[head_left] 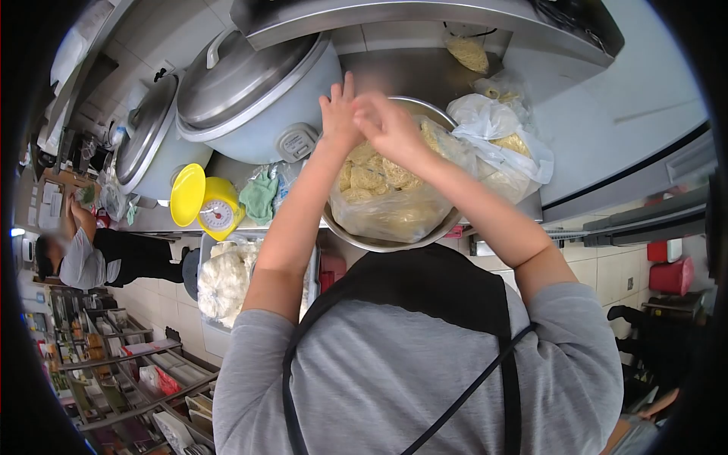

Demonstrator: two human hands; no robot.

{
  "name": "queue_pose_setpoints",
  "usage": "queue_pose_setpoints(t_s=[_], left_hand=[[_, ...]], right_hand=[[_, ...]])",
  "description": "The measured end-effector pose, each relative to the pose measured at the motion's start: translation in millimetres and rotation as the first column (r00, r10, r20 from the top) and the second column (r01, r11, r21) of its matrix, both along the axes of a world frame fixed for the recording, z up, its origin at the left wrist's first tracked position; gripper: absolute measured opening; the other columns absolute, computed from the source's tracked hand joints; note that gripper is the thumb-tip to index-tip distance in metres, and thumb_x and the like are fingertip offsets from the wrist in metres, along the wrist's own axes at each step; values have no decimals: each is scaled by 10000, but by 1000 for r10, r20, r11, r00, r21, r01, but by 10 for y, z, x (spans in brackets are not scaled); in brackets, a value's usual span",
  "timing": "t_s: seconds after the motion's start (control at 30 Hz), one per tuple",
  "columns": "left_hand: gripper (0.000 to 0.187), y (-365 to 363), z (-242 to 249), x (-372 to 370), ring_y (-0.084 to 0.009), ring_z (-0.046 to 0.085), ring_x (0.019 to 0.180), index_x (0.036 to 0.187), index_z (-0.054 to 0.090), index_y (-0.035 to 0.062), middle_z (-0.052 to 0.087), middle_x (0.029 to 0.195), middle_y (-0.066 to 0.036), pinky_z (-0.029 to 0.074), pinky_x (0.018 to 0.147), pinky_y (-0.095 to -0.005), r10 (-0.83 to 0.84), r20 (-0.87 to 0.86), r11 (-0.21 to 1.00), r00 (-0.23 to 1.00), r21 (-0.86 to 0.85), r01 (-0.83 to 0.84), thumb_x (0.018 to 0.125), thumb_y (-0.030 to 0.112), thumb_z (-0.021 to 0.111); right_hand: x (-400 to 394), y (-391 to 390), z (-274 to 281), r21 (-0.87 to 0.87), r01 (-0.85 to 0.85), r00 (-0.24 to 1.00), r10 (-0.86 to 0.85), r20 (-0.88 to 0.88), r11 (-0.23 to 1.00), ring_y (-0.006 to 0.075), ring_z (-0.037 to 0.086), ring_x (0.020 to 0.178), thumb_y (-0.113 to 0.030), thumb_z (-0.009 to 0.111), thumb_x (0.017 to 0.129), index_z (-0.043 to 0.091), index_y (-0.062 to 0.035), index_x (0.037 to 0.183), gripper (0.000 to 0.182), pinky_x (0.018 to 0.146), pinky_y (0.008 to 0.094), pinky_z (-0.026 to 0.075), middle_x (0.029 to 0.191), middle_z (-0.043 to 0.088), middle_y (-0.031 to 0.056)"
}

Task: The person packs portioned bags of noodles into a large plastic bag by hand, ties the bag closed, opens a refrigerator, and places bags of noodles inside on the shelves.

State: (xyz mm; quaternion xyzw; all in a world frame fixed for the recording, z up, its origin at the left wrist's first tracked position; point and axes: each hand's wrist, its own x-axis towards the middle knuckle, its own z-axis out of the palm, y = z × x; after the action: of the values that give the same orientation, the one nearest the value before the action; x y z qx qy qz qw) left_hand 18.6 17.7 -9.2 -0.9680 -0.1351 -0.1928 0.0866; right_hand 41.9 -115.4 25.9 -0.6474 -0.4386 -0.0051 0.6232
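Note:
My left hand (pixel 340 117) is raised above the back left edge of a large metal bowl (pixel 355 241), its fingers spread and nothing visible in them. Right beside it, overlapping or touching it, is my right hand (pixel 388 127), with bent fingers partly blurred; whether they hold anything cannot be made out. Below both hands, the bowl holds a clear plastic bag (pixel 402 214) with several bundles of yellowish noodles (pixel 368 180). To the right of the bowl lie white plastic bags (pixel 497 136) with more yellowish food inside.
Two large lidded cookers (pixel 262 114) stand at the back left. Nearer are a yellow scale (pixel 220 214), a green cloth (pixel 259 197) and a bin of white bags (pixel 222 284). A metal shelf (pixel 425 19) overhangs the counter. Another person (pixel 91 258) stands far left.

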Motion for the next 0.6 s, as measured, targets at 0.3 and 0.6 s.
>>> queue_pose_setpoints(t_s=[0.3, 0.6], left_hand=[[202, -25, 597, 26, -228, 530, 855, 874, 649, 52, 586, 992, -94, 436, 706, -319, -312, 91, 946, 946, -65, 318, 688, 130, 655], [111, -545, 920, 217, -85, 522, 517, 809, 633, -14, 617, 705, -56, 393, 479, -195, 43, 460, -115, 887, -880, 462, 735, 65, 655]], right_hand=[[554, -597, 153, -385, 388, 543, 130, 830, 837, 181, 561, 751, -150, 553, 782, 584, -125, 794, 41, 747, 373, 343, 800, 607, 8], [413, 74, -399, 82, 99, 874, -47, -484, 992, 168, 570, 749, -212, 432, 908, 531, -27, 977, 221, 598, 359, 430, 823, 599, 54]])
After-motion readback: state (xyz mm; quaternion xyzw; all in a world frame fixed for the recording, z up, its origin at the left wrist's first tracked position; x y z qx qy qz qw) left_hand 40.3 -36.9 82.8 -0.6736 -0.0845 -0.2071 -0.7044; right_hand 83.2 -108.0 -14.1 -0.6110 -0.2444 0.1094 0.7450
